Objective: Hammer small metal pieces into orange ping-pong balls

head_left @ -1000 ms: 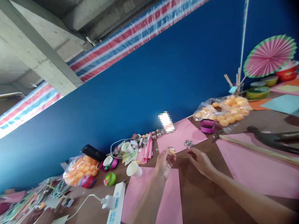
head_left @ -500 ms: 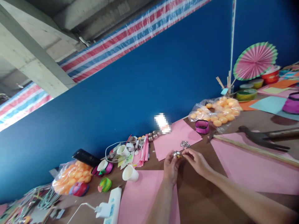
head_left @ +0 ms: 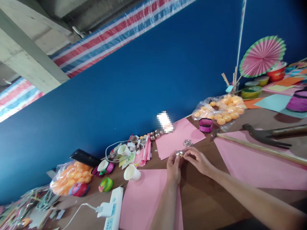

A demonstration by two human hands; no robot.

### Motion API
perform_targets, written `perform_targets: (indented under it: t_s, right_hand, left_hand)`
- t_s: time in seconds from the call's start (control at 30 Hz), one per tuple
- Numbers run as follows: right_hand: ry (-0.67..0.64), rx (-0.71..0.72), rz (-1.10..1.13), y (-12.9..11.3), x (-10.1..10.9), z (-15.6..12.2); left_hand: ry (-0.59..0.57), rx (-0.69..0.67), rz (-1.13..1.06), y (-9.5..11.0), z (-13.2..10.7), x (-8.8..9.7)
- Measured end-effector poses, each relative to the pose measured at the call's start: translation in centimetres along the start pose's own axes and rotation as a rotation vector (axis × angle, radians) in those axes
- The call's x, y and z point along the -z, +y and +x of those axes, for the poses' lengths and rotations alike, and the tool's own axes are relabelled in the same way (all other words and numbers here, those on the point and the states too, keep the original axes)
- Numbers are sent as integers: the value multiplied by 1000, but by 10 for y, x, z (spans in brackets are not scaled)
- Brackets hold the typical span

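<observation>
The ball (head_left: 179,154), silver on top with some orange showing, sits in the fingertips of the left hand (head_left: 174,167), which are closed around it. The right hand (head_left: 199,161) has its thumb and forefinger drawn together right by the ball; whether they pinch anything cannot be told. Just beyond the right fingers lies a pile of silver bits (head_left: 187,143) at the edge of a pink sheet (head_left: 174,135). Farther from them, to the right, are a purple box (head_left: 205,125) and a hammer (head_left: 257,135). Left of the left fingers stands a cup (head_left: 132,173).
</observation>
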State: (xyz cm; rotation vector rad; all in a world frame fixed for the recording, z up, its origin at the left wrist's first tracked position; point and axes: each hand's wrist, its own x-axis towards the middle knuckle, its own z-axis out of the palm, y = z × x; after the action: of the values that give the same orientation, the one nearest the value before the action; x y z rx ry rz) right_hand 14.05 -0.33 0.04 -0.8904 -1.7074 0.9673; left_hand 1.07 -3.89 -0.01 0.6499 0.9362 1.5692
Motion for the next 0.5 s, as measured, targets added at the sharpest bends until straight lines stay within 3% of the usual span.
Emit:
perform_targets:
  t_s: [0.5]
  right_hand:
    - [-62, -73, 49, -4, 2, -1]
  left_hand:
    - [7, -29, 121, -1, -2, -1]
